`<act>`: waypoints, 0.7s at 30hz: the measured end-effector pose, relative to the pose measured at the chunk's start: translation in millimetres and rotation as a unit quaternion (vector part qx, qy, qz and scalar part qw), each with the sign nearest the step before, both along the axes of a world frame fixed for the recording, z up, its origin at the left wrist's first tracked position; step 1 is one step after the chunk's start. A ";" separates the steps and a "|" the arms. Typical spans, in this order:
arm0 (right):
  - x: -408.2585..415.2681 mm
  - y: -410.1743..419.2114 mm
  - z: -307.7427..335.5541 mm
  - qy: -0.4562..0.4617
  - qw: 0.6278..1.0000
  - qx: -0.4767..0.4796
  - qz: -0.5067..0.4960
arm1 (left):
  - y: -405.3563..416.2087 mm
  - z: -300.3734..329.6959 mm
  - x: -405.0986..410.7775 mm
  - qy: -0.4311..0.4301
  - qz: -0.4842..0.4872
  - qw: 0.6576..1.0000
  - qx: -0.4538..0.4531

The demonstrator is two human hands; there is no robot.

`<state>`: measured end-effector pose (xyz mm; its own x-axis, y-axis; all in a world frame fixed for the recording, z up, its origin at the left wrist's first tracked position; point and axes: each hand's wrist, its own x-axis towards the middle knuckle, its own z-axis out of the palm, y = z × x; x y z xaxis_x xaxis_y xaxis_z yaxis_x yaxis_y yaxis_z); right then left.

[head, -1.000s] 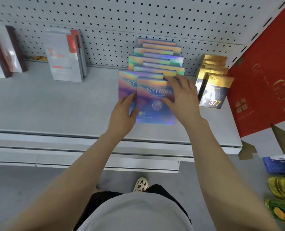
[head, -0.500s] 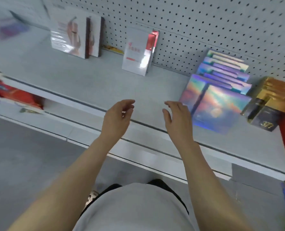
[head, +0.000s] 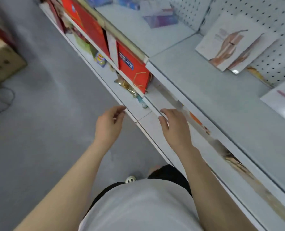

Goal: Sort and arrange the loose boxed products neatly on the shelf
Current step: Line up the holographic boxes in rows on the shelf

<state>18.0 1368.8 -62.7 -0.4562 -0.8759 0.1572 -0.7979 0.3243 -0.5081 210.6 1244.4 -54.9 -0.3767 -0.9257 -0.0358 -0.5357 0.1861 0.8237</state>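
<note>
Both hands hang free with loosely bent fingers, holding nothing: the left hand (head: 109, 125) over the floor side, the right hand (head: 174, 126) over the lower shelf lip. The pale boxed products (head: 228, 41) lean against the pegboard, up and to the right of the right hand, across the grey shelf (head: 205, 90). Their long edges run roughly along the back wall. The right hand is nearer, so it likely reaches first.

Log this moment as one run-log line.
left hand: empty, loosely curled | right hand: empty, open | both off the shelf | white boxes: lean on pegboard
</note>
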 end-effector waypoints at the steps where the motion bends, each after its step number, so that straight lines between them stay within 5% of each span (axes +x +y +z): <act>1: 6.4 -19.1 0.0 0.003 1.000 0.004 0.018 | -13.5 -3.2 10.4 -0.006 0.021 1.000 0.004; 13: -5.3 -282.7 -6.7 -0.011 0.993 -0.009 0.119 | -207.5 -14.4 23.2 -0.046 0.127 0.990 0.044; 21: -114.4 -468.7 41.4 0.051 0.996 -0.076 0.011 | -397.2 19.2 -56.3 -0.052 0.043 0.998 0.009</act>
<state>-96.4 900.1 -21.3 -0.4123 -0.8482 0.3324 -0.8537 0.2324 -0.4660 154.4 847.2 -35.7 -0.2889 -0.9534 -0.0866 -0.6316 0.1218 0.7656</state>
